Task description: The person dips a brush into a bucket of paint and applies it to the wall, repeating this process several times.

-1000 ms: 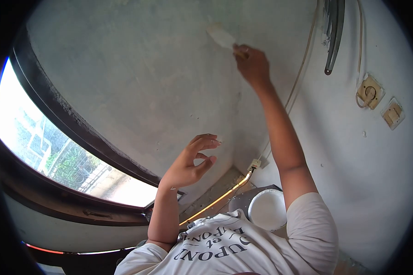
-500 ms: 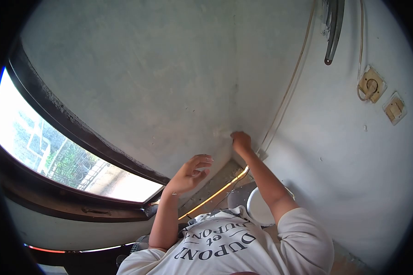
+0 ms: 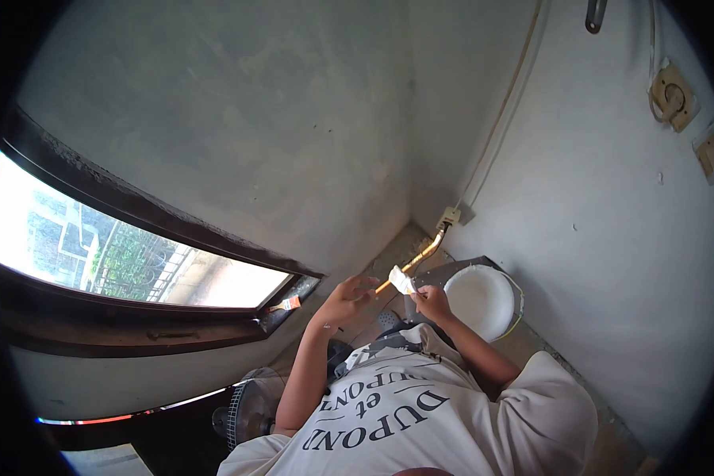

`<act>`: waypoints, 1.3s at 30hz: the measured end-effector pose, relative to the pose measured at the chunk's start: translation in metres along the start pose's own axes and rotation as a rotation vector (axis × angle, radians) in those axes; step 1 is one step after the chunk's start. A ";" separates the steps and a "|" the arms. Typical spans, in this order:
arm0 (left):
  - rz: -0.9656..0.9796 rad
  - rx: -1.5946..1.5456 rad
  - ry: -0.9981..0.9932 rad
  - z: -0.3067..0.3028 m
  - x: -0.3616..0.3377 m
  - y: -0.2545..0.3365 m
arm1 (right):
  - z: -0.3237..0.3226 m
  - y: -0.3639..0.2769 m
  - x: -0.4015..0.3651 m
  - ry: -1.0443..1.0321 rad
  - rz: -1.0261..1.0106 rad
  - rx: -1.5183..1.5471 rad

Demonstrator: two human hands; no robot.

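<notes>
In the head view my right hand (image 3: pixel 431 305) is closed on the lower end of a small white-coated piece (image 3: pixel 402 280). Its upper part looks crumpled or smeared with white paste; I cannot tell whether it is a scraper or a cloth. To the left of it, my left hand (image 3: pixel 347 302) is open, with its fingers loosely curved toward the white piece. A white bucket (image 3: pixel 479 303), pale inside and with a wire handle, stands just right of my right hand. Both hands are at chest height, away from the wall (image 3: pixel 309 159).
A paintbrush (image 3: pixel 285 304) lies on the sill at the window corner. A yellow tube (image 3: pixel 424 258) runs from a wall socket (image 3: pixel 450 216) down behind the hands. Near my left elbow stands a fan (image 3: pixel 250 408). Plug (image 3: pixel 673 97) and cable are on the right wall.
My right hand has come down from the wall corner to chest height, now showing the white piece. The view has tilted downward, bringing more of the bucket and the brush into sight.
</notes>
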State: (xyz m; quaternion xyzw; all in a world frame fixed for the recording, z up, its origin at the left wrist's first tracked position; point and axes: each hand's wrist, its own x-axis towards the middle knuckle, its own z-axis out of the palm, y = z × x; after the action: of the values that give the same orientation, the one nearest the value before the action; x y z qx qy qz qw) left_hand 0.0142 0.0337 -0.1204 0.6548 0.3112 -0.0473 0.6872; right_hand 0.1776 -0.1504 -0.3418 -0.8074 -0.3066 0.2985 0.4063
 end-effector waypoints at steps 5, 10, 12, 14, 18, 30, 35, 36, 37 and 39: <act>-0.059 0.071 0.003 0.027 -0.017 -0.011 | -0.043 -0.001 -0.044 -0.058 0.365 0.358; -0.054 0.050 0.014 0.062 -0.042 -0.033 | -0.067 0.005 -0.078 0.061 0.647 0.668; -0.095 -0.017 0.060 0.081 -0.054 -0.043 | -0.072 0.024 -0.086 0.121 0.694 0.687; -0.098 -0.045 0.045 0.098 -0.058 -0.064 | -0.076 0.043 -0.093 0.184 0.715 0.705; -0.134 -0.102 0.044 0.136 -0.069 -0.094 | -0.075 0.112 -0.098 0.205 0.470 0.136; -0.168 -0.104 0.053 0.219 -0.068 -0.129 | -0.081 0.190 -0.065 0.067 0.863 0.647; -0.124 -0.034 0.038 0.234 -0.063 -0.133 | -0.066 0.204 -0.036 0.188 1.058 0.829; -0.130 -0.032 0.038 0.235 -0.063 -0.132 | -0.061 0.210 -0.030 0.217 1.054 0.847; -0.133 -0.032 0.033 0.236 -0.061 -0.130 | -0.056 0.217 -0.024 0.245 1.050 0.866; -0.145 -0.032 0.026 0.237 -0.058 -0.127 | -0.047 0.230 -0.014 0.242 1.050 0.857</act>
State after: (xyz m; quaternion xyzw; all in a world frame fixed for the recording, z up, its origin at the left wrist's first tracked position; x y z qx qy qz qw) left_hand -0.0059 -0.2238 -0.2150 0.6202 0.3673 -0.0834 0.6881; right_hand 0.2612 -0.2940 -0.5080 -0.6446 0.3179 0.4585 0.5227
